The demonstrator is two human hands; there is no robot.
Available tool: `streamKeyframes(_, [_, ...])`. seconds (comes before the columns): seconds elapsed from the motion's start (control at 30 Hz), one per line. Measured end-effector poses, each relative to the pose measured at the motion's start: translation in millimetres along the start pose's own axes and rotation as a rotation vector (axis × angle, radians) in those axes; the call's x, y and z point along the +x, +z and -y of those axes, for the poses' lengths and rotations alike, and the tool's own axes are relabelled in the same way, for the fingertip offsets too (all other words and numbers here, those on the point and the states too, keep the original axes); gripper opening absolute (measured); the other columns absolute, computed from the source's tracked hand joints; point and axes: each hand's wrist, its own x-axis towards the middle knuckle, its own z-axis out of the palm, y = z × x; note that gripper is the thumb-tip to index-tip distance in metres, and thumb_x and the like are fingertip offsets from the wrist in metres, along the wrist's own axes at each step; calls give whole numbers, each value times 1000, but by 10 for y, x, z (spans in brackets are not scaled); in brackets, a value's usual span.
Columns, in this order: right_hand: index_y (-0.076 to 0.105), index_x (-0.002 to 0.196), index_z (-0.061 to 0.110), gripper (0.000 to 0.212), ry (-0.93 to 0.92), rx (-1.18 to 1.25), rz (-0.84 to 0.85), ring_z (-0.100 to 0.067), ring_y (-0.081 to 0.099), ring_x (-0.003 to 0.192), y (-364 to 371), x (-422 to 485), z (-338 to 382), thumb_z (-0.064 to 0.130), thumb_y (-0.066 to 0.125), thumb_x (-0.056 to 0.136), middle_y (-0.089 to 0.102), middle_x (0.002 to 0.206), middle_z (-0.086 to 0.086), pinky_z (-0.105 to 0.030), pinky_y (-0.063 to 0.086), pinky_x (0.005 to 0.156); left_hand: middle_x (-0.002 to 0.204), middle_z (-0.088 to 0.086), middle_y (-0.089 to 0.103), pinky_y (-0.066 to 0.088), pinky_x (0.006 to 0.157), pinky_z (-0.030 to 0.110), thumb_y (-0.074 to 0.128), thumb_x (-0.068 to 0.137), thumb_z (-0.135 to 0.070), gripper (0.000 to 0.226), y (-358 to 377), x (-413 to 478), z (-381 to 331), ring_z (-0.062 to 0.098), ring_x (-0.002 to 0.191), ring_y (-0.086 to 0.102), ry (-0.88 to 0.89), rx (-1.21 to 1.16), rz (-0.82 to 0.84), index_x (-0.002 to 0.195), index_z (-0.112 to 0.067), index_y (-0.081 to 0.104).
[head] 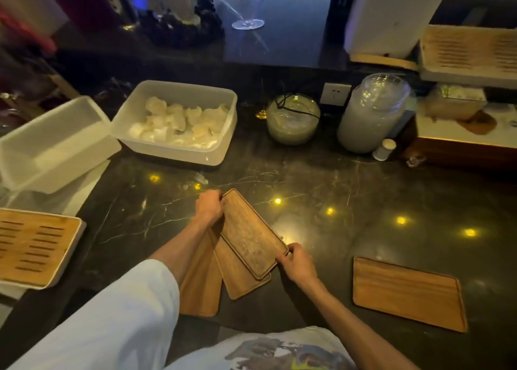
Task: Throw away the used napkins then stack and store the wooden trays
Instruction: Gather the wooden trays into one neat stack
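Left hand (pixel 208 206) is curled over the far corner of the top tray (pixel 251 234), fingers wrapped on its rim. Right hand (pixel 296 260) pinches the near corner, thumb on top, fingers tucked under the edge. Both hands are closed on that one tray, holding it skewed over the others.

Beneath it sit a second tray (pixel 240 278) and a third tray (pixel 200 285), fanned out like cards, none squared up. A fourth tray (pixel 405 292) lies alone on the counter (pixel 349 187), well apart to the right.

The risk here looks like the fan: if the top tray comes down crooked, the pile could slide on this glossy stone, or a corner could tip off the near edge. The corner-only grips give little control over twist, so a slip seems possible.

Further out, a white bin (pixel 179 120) holds crumpled napkins (pixel 181 123), with an empty-looking tub (pixel 56 145) tilted beside it. The napkin step seems done; stacking is under way, with the lone tray yet to be collected.
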Motion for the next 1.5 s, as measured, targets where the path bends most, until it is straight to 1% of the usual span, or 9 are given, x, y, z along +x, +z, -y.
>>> streamKeyframes(0.2, [58,120,7,28,59,606,-18,-15,60,63,-198,-159,-83,15,58,94,65,71,-6,-32,52,63,105,10,69,54,87,34,54,93,-9,22,-45,-55,-186,21,98,64,66,-262,-185,110,-6,67])
streamKeyframes(0.37, [45,140,12,44,44,831,-78,-18,64,100,-943,-371,-545,14,54,97,67,109,-6,-32,55,83,94,-2,63,43,68,21,57,92,-10,14,159,-357,-713,11,88,59,42,-422,-99,102,-16,65])
streamKeyframes(0.63, [52,136,6,42,113,602,-410,-27,60,112,-2310,-543,-1976,10,57,94,62,127,-17,-42,51,95,91,7,63,48,76,36,57,90,-8,5,1549,-1400,-1786,23,87,59,96,-400,163,93,-12,59])
streamKeyframes(0.77, [52,136,11,41,146,489,-362,-31,60,113,-2643,-522,-2488,6,52,96,64,123,-16,-51,50,96,107,14,63,44,80,34,49,95,-9,17,2015,-1838,-2158,28,100,59,90,-330,185,108,-6,58])
streamKeyframes(0.83, [53,136,11,47,128,437,-349,-31,61,111,-2702,-478,-2670,-6,48,92,67,118,-15,-47,51,96,108,16,65,46,81,35,52,93,-9,18,2146,-1982,-2237,31,101,61,108,-329,167,108,-5,59])
streamKeyframes(0.93, [61,128,6,54,91,323,-370,-26,64,102,-2710,-456,-2767,-18,46,82,71,106,-13,-31,51,86,108,16,66,48,78,34,58,90,-10,18,2233,-2108,-2271,29,100,63,110,-340,141,107,-5,61])
streamKeyframes(1.23, [61,127,7,39,115,333,-390,-26,64,106,-2474,-401,-2708,-6,49,92,69,114,-11,-35,54,90,115,11,60,46,80,23,64,88,-12,21,2292,-2108,-2065,11,92,54,105,-318,84,108,-10,59])
streamKeyframes(1.4, [62,125,17,36,113,293,-416,-12,60,81,-2448,-418,-2693,2,51,94,63,91,6,-18,49,60,115,7,57,55,88,34,65,89,-19,23,2353,-2101,-2093,18,99,59,69,-311,82,111,-13,59])
streamKeyframes(1.5, [65,122,19,32,117,259,-413,-15,64,82,-2453,-399,-2726,6,53,94,67,94,2,-29,58,68,115,7,58,55,89,36,65,89,-17,23,2378,-2100,-2107,18,101,60,89,-296,99,110,-11,58])
